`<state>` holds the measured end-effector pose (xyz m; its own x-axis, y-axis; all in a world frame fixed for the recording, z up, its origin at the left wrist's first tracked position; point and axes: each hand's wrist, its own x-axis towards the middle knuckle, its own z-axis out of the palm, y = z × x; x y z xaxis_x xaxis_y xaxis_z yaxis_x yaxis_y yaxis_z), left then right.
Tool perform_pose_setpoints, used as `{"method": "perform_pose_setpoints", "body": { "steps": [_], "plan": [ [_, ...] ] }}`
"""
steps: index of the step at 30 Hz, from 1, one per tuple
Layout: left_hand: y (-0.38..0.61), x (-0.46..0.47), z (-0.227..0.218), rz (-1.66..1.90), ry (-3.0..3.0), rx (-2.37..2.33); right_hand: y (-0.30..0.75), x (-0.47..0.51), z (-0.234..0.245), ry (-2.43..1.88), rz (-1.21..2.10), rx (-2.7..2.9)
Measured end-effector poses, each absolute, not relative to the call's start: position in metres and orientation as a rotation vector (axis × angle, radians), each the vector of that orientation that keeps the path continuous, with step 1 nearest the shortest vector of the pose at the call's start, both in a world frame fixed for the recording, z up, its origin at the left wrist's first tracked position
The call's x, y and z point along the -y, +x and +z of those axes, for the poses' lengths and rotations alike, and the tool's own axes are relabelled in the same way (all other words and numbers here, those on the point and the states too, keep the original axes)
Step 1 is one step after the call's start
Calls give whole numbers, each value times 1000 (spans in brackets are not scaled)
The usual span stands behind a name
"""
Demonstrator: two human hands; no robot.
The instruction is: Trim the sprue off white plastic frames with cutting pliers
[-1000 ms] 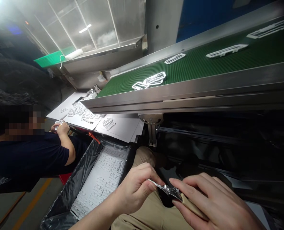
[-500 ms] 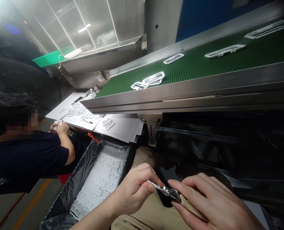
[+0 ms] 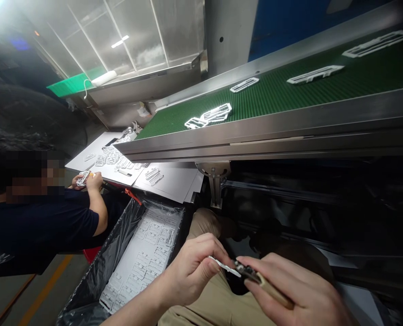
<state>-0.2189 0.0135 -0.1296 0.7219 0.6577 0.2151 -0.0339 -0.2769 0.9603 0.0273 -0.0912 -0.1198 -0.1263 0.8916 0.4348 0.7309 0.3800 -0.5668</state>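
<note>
My left hand [image 3: 204, 267] pinches a thin white plastic frame part [image 3: 224, 266] between thumb and fingers, above my lap. In my right hand [image 3: 286, 290] is a hand tool that looks like nippers [image 3: 255, 277], with a dark metal head and a tan handle. The metal head points left and sits close to the free end of the white part; whether they touch I cannot tell. My left fingers hide much of the part.
Loose white frame parts [image 3: 218, 112] lie on a green conveyor belt [image 3: 262, 102]. Below left stands a black-lined bin [image 3: 95, 267] with rows of white parts. A table [image 3: 184, 181] carries more parts and a marker. A co-worker's hands [image 3: 89, 179] hold a white part.
My right hand has turned the nippers slightly, and more of the white part's end shows beside the metal head. The co-worker's hands have shifted a little right.
</note>
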Motion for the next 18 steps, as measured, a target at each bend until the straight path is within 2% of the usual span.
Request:
{"method": "perform_pose_setpoints", "body": {
  "steps": [4,8,14,18],
  "plan": [
    [-216,-11,-132,750,1641,-483,30,96,-137,-1532,537,1495],
    [-214,-8,-139,711,1521,-507,13,97,-138,-1512,782,1335],
    [-211,-1,-149,598,1145,-610,-2,84,-149,-1650,927,1040],
    [-213,0,-153,654,875,-744,8,70,-165,-1725,963,878]
  ]
}}
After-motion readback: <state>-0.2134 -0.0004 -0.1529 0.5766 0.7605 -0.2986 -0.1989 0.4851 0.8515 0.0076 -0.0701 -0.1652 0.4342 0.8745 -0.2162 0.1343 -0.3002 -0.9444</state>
